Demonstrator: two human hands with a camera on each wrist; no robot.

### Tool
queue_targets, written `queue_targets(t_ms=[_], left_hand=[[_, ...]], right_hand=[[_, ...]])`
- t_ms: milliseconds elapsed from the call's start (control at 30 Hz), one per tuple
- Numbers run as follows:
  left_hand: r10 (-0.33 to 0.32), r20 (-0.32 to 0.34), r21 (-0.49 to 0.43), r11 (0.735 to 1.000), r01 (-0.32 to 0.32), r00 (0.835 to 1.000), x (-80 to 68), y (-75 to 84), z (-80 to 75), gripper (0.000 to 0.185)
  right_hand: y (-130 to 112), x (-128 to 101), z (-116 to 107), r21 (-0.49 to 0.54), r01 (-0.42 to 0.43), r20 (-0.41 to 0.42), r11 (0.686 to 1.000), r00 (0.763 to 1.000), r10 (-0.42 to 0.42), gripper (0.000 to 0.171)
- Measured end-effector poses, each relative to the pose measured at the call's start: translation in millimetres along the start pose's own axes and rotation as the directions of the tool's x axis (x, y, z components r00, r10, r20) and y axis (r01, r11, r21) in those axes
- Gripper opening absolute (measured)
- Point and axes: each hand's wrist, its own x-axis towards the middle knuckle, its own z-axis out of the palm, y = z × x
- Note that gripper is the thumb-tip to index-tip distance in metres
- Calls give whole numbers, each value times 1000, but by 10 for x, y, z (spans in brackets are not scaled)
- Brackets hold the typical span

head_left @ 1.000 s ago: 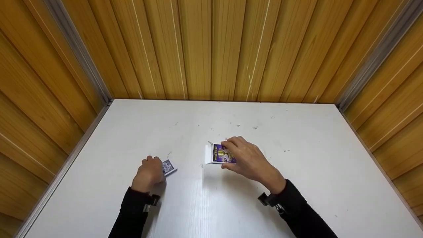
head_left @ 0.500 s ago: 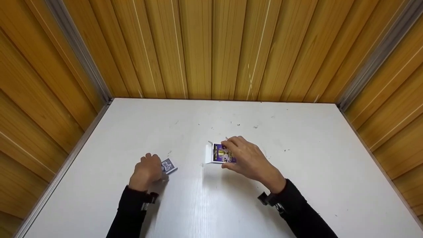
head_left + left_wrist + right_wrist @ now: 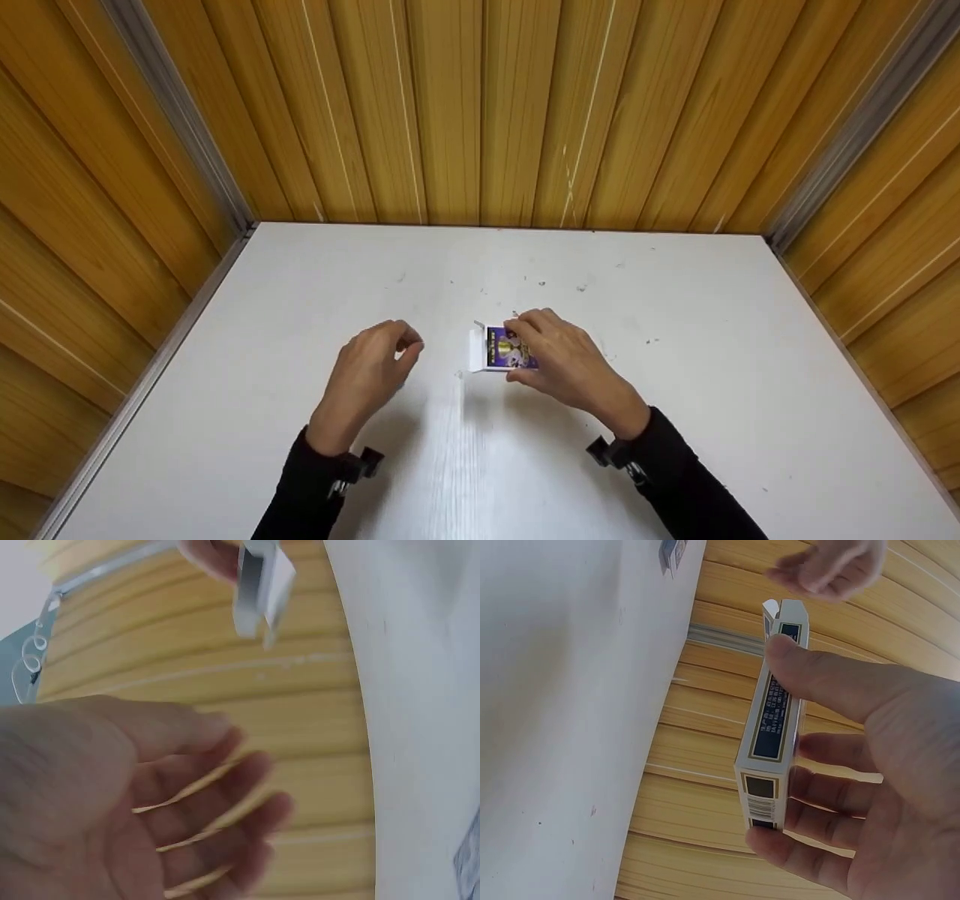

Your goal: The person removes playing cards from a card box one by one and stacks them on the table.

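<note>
One card box (image 3: 498, 349), flap (image 3: 476, 351) open, pinched above the white table (image 3: 675, 300) by the right hand (image 3: 566, 358), thumb opposite fingers, ideally lightly lest it buckle; one left hand (image 3: 367, 369), loose-fingered, empty; one patterned deck (image 3: 470, 861), lying on that table.

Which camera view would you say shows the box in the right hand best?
The right wrist view: the box appears large there, showing its printed side, barcode and open flaps. The head view shows its purple face, partly covered by the right hand; the left wrist view catches only a blurred part near the top.
</note>
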Motion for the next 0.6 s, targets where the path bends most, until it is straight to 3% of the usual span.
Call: queue_targets(t_ms=[100, 233, 433, 600], left_hand=[[67, -63, -140, 987, -76, 996, 9, 116, 84, 2], [110, -76, -302, 945, -128, 991, 13, 242, 232, 8], [142, -5, -417, 899, -131, 990, 9, 344, 402, 12], [127, 63, -427, 900, -88, 990, 6, 321, 440, 14]], right_hand=[[-14, 2, 3, -1, 4, -2, 1000, 1000, -4, 70], [-43, -11, 1, -1, 18, -13, 1000, 1000, -18, 72], [-110, -29, -2, -22, 40, -22, 999, 999, -41, 71], [-171, -35, -18, -21, 63, -34, 998, 997, -64, 72]])
